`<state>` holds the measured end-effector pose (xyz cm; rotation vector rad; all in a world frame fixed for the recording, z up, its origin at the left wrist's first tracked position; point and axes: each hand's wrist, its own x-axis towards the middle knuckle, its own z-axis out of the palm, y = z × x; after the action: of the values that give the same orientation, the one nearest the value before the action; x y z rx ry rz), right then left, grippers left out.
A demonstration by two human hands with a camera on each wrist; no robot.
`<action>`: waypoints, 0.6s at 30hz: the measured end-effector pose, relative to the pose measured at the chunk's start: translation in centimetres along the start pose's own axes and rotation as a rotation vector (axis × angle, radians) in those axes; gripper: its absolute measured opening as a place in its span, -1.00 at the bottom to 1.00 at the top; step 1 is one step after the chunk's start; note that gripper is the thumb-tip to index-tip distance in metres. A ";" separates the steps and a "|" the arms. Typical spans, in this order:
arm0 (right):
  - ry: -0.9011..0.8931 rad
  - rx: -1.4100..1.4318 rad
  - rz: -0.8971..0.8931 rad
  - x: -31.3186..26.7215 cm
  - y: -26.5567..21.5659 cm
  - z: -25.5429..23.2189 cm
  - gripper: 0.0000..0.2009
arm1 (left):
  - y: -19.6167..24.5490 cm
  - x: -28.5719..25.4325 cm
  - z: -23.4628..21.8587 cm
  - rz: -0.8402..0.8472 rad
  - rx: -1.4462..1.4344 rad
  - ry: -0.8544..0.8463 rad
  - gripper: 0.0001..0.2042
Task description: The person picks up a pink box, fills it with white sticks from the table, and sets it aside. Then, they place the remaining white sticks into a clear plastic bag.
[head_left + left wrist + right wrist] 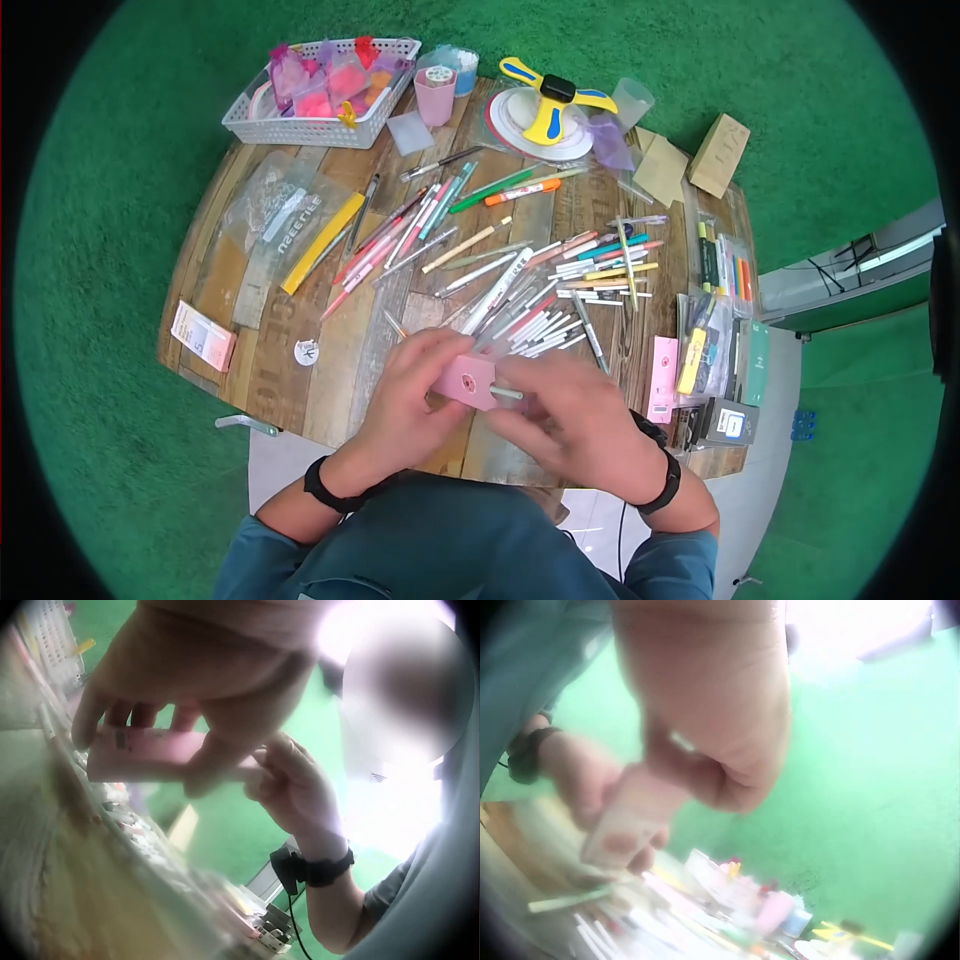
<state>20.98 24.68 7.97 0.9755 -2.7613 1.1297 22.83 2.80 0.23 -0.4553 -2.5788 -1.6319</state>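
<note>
A small pink box (468, 382) with a red picture on its face is held above the front of the table. My left hand (405, 395) grips it, with fingers along one long side and the thumb on the other, as the left wrist view shows. My right hand (580, 420) has curled fingers pinching the other end of the pink box (626, 825). A short pale green stick (507, 392) shows between the box and the right hand. Beyond the hands lies a spread of pens (545, 330), many of them white.
A white basket (300, 131) of colourful pouches stands at the back left, near a pink cup (434, 105). A yellow three-armed spinner (550, 120) rests on white discs. Another pink box (663, 378) and packaged pens (738, 275) line the right edge. A wooden block (719, 155) sits back right.
</note>
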 end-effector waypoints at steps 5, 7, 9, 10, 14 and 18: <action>0.132 0.010 -0.172 -0.9 2.1 0.8 -0.77 | -0.3 0.4 0.0 -0.080 -0.170 -0.096 -0.36; 0.108 0.044 -0.097 -1.0 1.5 0.4 -0.78 | -0.1 -0.1 0.1 -0.097 -0.193 -0.116 -0.34; 0.086 0.067 -0.044 -0.6 1.7 -0.2 -0.79 | -0.2 0.2 -0.1 -0.124 -0.218 -0.149 -0.34; 0.123 0.059 -0.030 -0.6 2.1 -0.4 -0.81 | -0.5 0.3 -0.4 -0.126 -0.221 -0.142 -0.34; 0.106 -0.077 0.049 1.3 4.9 -0.8 -0.88 | -0.7 1.1 -3.3 -0.225 -0.539 0.131 -0.30; -0.048 -0.206 0.008 3.2 8.7 1.6 -0.82 | -1.0 2.3 -6.1 -0.164 -0.668 0.420 -0.26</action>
<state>13.98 26.71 2.02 0.9801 -2.8487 0.8117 19.68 -2.53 2.52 0.0889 -1.7749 -2.3277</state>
